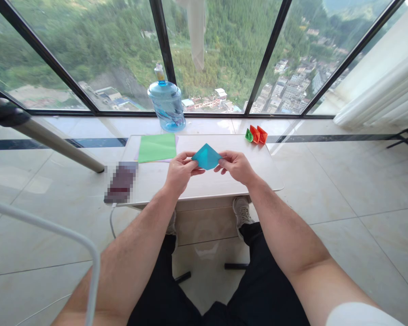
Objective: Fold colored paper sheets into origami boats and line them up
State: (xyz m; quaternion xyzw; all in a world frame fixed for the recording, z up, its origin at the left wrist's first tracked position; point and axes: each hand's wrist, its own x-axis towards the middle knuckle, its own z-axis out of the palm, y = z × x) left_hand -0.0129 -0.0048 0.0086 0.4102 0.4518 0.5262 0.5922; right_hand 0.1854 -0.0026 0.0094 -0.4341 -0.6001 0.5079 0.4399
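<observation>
A folded sheet of blue paper (207,157), roughly diamond-shaped with a crease down its middle, is held up over the low white table (153,183). My left hand (182,171) pinches its left corner between thumb and fingers. At the opposite corner, my right hand (236,165) grips the paper the same way. Left of my hands lies a stack of paper sheets with a green sheet (157,147) on top. Folded paper pieces stand at the table's back right: a green one (249,135) beside some orange-red ones (258,134).
A phone (121,182), its screen blurred, lies at the table's left edge with a white cable (112,222) attached. Behind the table stands a large blue water bottle (168,106) by the window. A pole (64,142) slants in from the left, above a white curved bar (54,222).
</observation>
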